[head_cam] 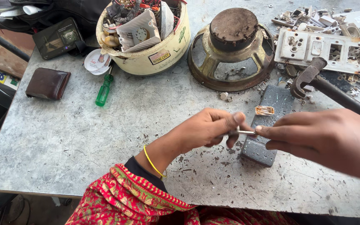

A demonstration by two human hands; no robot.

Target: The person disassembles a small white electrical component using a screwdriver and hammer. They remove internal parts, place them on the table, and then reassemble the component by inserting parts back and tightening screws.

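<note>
Left hand [211,128] and right hand [326,139] pinch the two ends of a small metal strip [245,132] between them.

Both hands grip with fingertips, the strip spanning the short gap just above a grey stone block [267,125] on the tabletop [84,137]. A small copper-coloured piece [265,110] lies on the block, just beyond the strip. A hammer [313,81] rests behind the right hand, near a broken white switch plate [326,50]. Farther back stand a rusty speaker frame [232,48] and a cream tub of scrap [146,37]; a green screwdriver [103,89] and a brown wallet [47,83] lie well to the left.
</note>
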